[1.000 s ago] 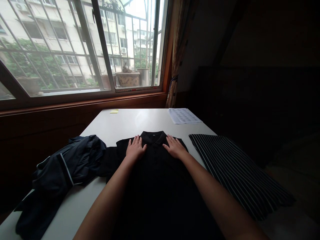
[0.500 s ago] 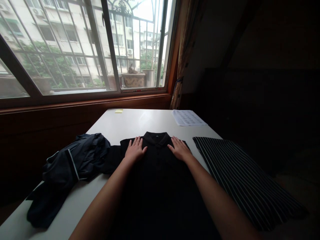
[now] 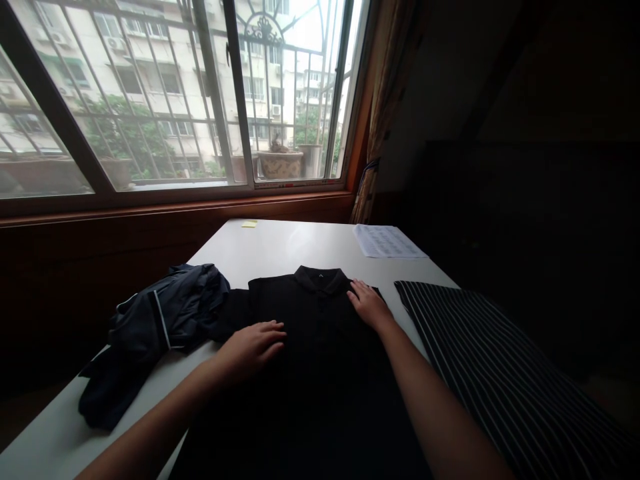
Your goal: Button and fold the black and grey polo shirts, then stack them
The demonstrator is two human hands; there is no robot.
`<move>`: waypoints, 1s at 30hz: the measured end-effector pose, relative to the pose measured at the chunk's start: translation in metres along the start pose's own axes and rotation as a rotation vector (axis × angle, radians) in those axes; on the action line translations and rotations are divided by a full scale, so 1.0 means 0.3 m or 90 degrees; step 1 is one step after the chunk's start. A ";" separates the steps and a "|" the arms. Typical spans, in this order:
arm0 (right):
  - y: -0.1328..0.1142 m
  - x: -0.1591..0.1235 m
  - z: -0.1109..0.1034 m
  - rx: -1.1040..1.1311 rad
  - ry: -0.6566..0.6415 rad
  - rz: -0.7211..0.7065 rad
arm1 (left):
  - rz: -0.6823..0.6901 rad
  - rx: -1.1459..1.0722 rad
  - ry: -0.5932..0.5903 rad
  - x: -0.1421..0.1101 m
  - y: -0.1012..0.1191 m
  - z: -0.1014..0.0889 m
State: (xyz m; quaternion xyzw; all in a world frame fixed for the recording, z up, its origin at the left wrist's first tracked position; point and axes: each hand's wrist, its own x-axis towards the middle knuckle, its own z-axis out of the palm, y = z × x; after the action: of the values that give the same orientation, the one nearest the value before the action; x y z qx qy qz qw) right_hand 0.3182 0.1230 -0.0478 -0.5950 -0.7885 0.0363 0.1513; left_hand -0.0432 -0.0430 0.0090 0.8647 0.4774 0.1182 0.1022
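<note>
A black polo shirt (image 3: 320, 360) lies spread out with its collar toward the far side of the table. My left hand (image 3: 255, 343) is over the left part of its chest, fingers stretched out; whether it touches the cloth I cannot tell. Resting on the shirt's right shoulder, my right hand (image 3: 369, 303) has its fingers extended and holds nothing. The shirt's left sleeve reaches toward a crumpled dark blue garment (image 3: 185, 310) with white piping. The lower end of the shirt fades into shadow.
The white table (image 3: 285, 247) carries a striped dark cloth (image 3: 490, 353) along its right side. Printed papers (image 3: 389, 241) lie at the far right, and a small yellow note (image 3: 249, 225) at the far left. Beyond stand a barred window (image 3: 175, 100) and a tied curtain (image 3: 370, 180).
My left hand has come from the shirt's left shoulder down toward the chest and turned sideways. My right hand stays at the right shoulder. The view has shifted slightly left.
</note>
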 end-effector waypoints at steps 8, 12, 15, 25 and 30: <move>-0.001 -0.003 -0.002 0.041 0.036 -0.013 | -0.223 0.196 0.073 0.087 -0.245 -0.204; 0.002 0.000 -0.003 0.047 0.044 -0.020 | -0.285 0.226 -0.012 0.149 -0.330 -0.186; 0.005 0.002 -0.001 0.049 0.049 -0.024 | -0.301 0.211 -0.040 0.181 -0.371 -0.192; 0.006 0.001 -0.007 0.051 0.066 -0.030 | -0.302 0.141 -0.041 0.179 -0.433 -0.320; 0.003 -0.002 -0.013 0.055 0.070 -0.031 | -0.323 0.054 0.018 0.125 -0.422 -0.402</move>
State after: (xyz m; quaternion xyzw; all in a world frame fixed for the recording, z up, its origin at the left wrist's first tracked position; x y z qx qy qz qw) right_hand 0.3204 0.1222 -0.0444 -0.5695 -0.7911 0.0339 0.2207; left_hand -0.1616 0.0628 0.0912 0.7191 0.6848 0.0811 0.0855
